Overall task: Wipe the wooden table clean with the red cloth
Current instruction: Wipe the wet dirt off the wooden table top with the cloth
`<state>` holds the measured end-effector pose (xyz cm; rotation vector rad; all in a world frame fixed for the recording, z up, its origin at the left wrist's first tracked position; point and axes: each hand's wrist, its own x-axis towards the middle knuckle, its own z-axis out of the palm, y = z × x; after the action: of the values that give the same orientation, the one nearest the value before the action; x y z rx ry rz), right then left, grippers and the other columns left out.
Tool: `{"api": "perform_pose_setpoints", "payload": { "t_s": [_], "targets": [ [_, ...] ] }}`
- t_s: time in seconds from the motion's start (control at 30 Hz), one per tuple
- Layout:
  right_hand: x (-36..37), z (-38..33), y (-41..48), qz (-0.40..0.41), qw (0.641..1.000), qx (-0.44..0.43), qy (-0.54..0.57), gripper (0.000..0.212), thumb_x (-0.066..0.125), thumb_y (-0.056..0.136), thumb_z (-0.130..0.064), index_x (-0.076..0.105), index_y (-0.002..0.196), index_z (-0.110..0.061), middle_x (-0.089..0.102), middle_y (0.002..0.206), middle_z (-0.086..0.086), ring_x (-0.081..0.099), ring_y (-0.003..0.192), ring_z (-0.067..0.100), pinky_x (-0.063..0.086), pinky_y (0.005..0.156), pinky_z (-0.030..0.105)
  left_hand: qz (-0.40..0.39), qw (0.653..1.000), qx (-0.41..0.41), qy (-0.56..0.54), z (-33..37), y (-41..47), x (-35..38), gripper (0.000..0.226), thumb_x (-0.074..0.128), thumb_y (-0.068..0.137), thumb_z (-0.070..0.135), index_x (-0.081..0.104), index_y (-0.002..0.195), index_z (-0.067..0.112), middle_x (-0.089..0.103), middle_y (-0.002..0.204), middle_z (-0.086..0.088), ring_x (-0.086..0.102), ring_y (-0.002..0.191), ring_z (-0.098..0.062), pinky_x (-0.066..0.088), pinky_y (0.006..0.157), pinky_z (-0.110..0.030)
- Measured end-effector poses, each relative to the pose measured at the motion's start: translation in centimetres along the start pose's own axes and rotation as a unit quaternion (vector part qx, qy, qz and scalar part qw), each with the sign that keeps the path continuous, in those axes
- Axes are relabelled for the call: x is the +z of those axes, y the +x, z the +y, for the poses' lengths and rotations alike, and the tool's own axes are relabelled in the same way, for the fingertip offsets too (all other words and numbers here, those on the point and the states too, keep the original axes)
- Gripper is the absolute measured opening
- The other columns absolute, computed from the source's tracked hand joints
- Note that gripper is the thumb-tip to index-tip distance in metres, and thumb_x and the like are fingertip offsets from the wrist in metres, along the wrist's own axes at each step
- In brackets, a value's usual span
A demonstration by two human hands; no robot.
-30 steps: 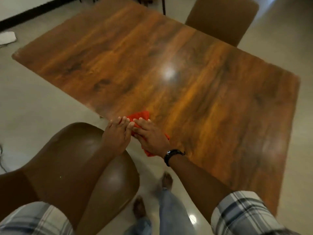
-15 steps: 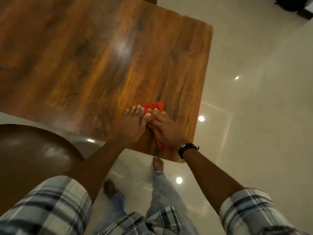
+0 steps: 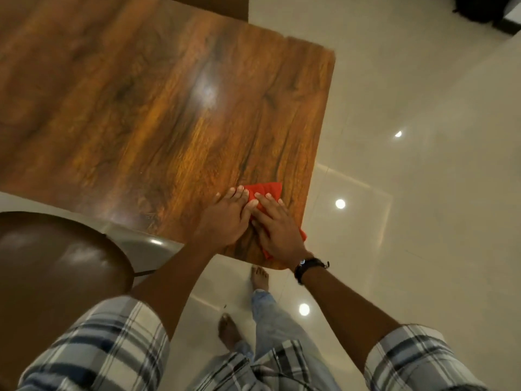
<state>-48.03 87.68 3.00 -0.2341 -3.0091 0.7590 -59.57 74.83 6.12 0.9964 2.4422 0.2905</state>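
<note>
From the head camera, the person is pressing the red cloth (image 3: pixel 265 193) flat onto the wooden table (image 3: pixel 158 114) near its close right corner, just beside the right-hand edge. The right hand (image 3: pixel 275 227) is lying spread across the cloth, fingers extended and palm down, pinning it rather than gripping it. The left hand (image 3: pixel 225 218) is resting flat on the bare wood with its fingertips (image 3: pixel 240 190) touching the cloth's left border; neither hand is clenched. A black wristband (image 3: pixel 308 268) is sitting on the right wrist.

As a judgement, the chief risk is that the cloth is already overhanging the table's rim at its lower right, so a stroke carried further that way could slide it off the corner onto the tiled floor (image 3: pixel 408 193). The glossy top gives little friction, so light pressure may let the cloth skate or bunch instead of lifting dirt.

The tabletop is smooth, lacquered, dark-grained wood, rectangular with slightly rounded corners, throwing back a ceiling light. The cloth looks soft, thin and folded. A rounded brown chair back (image 3: pixel 56 266), seemingly leatherette, is standing near the left arm, apart from the table.
</note>
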Motion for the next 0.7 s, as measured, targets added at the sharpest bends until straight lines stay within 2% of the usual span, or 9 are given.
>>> {"api": "perform_pose_setpoints", "payload": {
  "t_s": [0.1,0.2,0.37,0.53,0.63,0.7],
  "targets": [
    [1.2,-1.6,-4.3,0.011,1.0,-0.003,-0.002,0.044,0.051,0.098,-0.026,0.048,0.143,-0.023,0.039,0.154,0.002,0.021,0.148,0.02,0.015,0.122,0.041,0.032,0.999,0.006,0.031,0.2,-4.1,2.5,0.055,0.022,0.103,0.046,0.038,0.149,0.02,0.036,0.156,0.001,0.028,0.146,-0.015,0.017,0.119,-0.04],
    [1.7,-2.0,-6.4,-0.011,0.999,-0.022,-0.02,0.045,0.051,0.099,-0.028,0.047,0.143,-0.026,0.035,0.156,-0.001,0.017,0.148,0.017,0.014,0.122,0.041,0.034,0.999,-0.011,0.038,0.3,-6.7,4.2,0.055,0.022,0.103,0.047,0.037,0.15,0.022,0.034,0.156,0.003,0.025,0.147,-0.012,0.011,0.119,-0.036],
    [1.2,-0.9,-5.6,-0.058,0.996,-0.048,-0.042,0.047,0.038,0.103,-0.034,0.035,0.15,-0.029,0.026,0.16,-0.004,0.013,0.15,0.016,0.013,0.123,0.043,0.035,0.997,-0.011,0.067,0.5,-6.1,3.2,0.064,0.007,0.1,0.05,0.032,0.152,0.022,0.03,0.158,0.003,0.02,0.149,-0.013,0.0,0.121,-0.038],
    [-0.3,2.2,-0.2,-0.054,0.995,-0.064,-0.047,0.049,0.039,0.103,-0.036,0.029,0.151,-0.033,0.027,0.159,-0.005,0.016,0.15,0.016,0.016,0.123,0.044,0.056,0.997,-0.012,0.047,0.6,-1.6,0.6,0.06,0.006,0.102,0.048,0.017,0.156,0.024,0.012,0.163,0.004,0.003,0.151,-0.012,-0.004,0.122,-0.041],
    [-2.0,5.1,5.7,-0.064,0.993,-0.08,-0.053,0.047,0.033,0.105,-0.039,0.026,0.151,-0.036,0.023,0.161,-0.007,0.012,0.151,0.014,0.007,0.124,0.04,0.1,0.994,-0.039,0.001,-0.2,4.3,-2.4,0.06,0.007,0.102,0.049,0.007,0.157,0.023,0.002,0.164,0.004,-0.003,0.151,-0.011,-0.002,0.123,-0.042],
    [-3.4,7.5,10.8,-0.062,0.994,-0.082,-0.041,0.045,0.031,0.105,-0.04,0.031,0.15,-0.036,0.023,0.161,-0.007,0.012,0.151,0.014,0.003,0.123,0.037,0.129,0.988,-0.078,-0.032,-0.8,9.5,-4.6,0.062,0.008,0.102,0.049,0.01,0.157,0.021,0.003,0.164,0.001,-0.002,0.151,-0.013,0.001,0.123,-0.042]
  ]
}}
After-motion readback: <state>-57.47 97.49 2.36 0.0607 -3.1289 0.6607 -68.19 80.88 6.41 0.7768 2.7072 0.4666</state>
